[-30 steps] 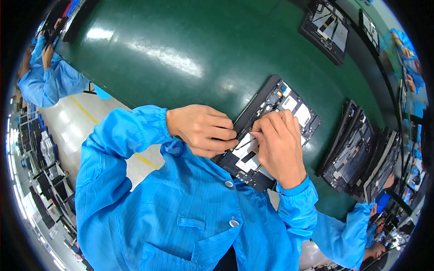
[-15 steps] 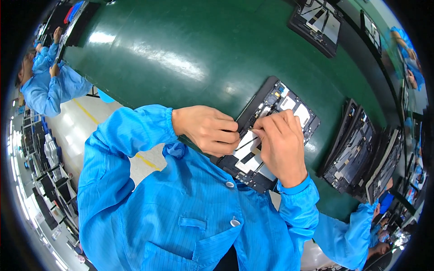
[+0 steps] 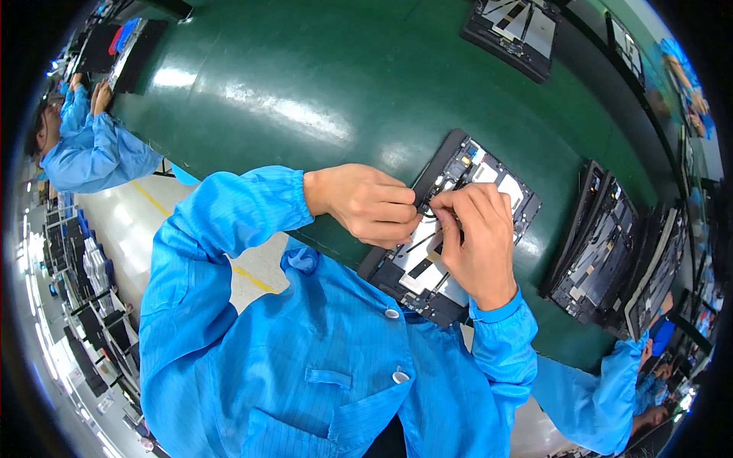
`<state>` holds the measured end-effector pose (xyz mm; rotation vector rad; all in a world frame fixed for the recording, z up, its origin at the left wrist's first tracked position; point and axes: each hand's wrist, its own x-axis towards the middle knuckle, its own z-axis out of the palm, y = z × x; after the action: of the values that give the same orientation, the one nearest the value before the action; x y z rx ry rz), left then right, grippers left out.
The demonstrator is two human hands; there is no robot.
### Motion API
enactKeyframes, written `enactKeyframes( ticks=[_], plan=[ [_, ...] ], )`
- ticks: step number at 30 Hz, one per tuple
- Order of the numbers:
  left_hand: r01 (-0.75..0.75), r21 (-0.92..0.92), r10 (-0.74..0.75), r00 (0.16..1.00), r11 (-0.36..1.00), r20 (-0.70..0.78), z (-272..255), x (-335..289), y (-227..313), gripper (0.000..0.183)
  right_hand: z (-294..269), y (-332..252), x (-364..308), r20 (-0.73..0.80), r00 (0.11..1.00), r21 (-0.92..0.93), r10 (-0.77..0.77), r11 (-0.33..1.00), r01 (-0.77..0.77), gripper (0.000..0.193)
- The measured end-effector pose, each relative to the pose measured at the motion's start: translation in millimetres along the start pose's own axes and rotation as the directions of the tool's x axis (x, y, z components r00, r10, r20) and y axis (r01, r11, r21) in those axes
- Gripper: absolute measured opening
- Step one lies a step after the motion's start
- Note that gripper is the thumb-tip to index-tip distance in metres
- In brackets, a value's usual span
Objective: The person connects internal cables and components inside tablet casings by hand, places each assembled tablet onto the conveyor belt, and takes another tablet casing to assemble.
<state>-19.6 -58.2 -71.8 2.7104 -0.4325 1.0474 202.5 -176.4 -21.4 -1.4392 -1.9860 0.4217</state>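
An opened laptop (image 3: 421,269), with a black frame, pale battery panels and bare circuit parts, lies at a slant on the table's near edge. My left hand (image 3: 368,204) is closed over its left long side, beside the dark hinge bar (image 3: 441,162). What those fingers pinch is hidden. From the right, my right hand (image 3: 479,237) reaches over the middle of the laptop. Its thumb and forefinger are pinched on a thin black cable (image 3: 430,216) that curves between my two hands. The fingertips of both hands nearly meet there.
The green table (image 3: 267,69) stretches away to the far left. Another opened laptop (image 3: 515,34) lies at the far right. Several opened laptop housings (image 3: 592,244) lean in a row at the right. A co-worker in blue (image 3: 99,149) sits at the left; another blue sleeve (image 3: 592,401) shows at lower right.
My left hand has shifted slightly right and up along the laptop's side, closer to my right fingertips. The thin black cable now shows as a curve between the hands.
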Motion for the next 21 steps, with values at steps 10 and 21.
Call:
enactKeyframes(
  ticks=[10,21],
  plan=[
    [-0.027,-0.070,0.030,0.999,0.997,0.031,-2,-1,-6,0.021,-1,3,4,-0.008,1.000,0.016,0.003,1.000,-0.003,0.015],
    [0.020,-0.039,-0.020,1.000,0.999,-0.004,4,-4,-10,0.024,6,18,8,-0.084,0.995,0.119,0.053,0.992,-0.043,0.014]
  ],
)
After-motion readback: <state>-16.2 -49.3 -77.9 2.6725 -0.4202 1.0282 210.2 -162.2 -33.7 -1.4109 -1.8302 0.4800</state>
